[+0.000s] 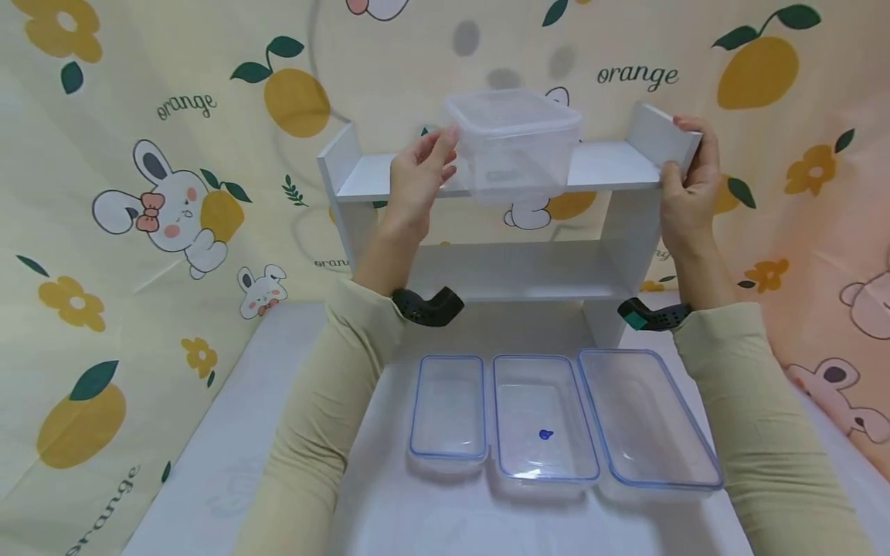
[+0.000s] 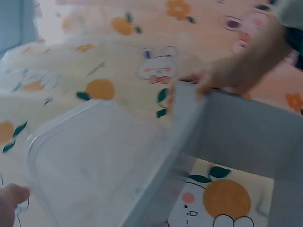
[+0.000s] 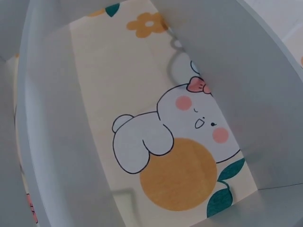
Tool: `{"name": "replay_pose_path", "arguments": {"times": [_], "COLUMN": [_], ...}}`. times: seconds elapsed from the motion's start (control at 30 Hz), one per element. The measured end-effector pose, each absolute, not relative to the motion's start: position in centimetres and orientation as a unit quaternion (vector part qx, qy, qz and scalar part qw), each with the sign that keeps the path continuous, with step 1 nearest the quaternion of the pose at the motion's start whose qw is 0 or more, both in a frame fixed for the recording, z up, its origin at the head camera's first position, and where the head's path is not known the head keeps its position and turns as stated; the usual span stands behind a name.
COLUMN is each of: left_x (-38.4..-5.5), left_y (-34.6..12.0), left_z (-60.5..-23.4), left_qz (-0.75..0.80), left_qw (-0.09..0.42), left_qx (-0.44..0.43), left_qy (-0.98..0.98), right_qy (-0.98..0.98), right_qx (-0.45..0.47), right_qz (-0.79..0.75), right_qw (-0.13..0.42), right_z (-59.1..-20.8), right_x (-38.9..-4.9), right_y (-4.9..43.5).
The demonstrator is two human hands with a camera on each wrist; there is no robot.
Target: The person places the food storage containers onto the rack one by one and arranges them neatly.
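Note:
A clear plastic food container with a lid is at the top board of a white shelf unit. Its base overlaps the board's front edge in the head view. My left hand is at the container's left side, fingers loosely bent. In the left wrist view, one fingertip comes right up to the container's rim; contact is hard to tell. With thumb in front and fingers behind, my right hand grips the upright end panel at the shelf's top right. The right wrist view shows only shelf boards and cloth.
Three clear containers with blue-edged lids stand in a row on the white table before the shelf: a small one, a middle one with a blue mark, and a larger one. Patterned cloth hangs behind. Lower shelf boards lie beneath.

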State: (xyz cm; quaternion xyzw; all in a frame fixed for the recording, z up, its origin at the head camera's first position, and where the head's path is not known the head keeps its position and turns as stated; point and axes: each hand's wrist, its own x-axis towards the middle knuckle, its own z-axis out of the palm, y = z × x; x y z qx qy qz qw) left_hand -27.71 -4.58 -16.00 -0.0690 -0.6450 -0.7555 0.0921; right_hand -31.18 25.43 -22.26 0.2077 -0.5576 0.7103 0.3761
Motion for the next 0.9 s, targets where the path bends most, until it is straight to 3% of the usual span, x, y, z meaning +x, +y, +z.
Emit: {"name": "replay_pose_path", "arguments": {"times": [0.17, 0.47, 0.63, 0.9], "left_x": [-26.4, -26.1, -26.2, -26.2], "left_y": [-3.4, -2.2, -2.1, -2.0], "left_z": [-17.3, -18.8, -19.0, -18.9], "left_qz": [-0.637, -0.502, -0.499, -0.534], "left_qw": [0.205, 0.306, 0.324, 0.291], "left_qx": [-0.151, -0.204, -0.211, -0.213], "left_qy": [-0.727, -0.783, -0.775, -0.765], "right_qy": [-0.555, -0.556, -0.558, -0.563], "right_qx": [0.203, 0.199, 0.198, 0.191], "right_qz": [0.714, 0.714, 0.715, 0.713], "right_qw": [0.375, 0.375, 0.372, 0.371], "right_z": [-22.5, -22.4, -22.3, -22.3], "right_x": [-31.3, -31.2, -31.1, -31.5], "right_y": [25.8, 25.8, 25.7, 25.8]}}
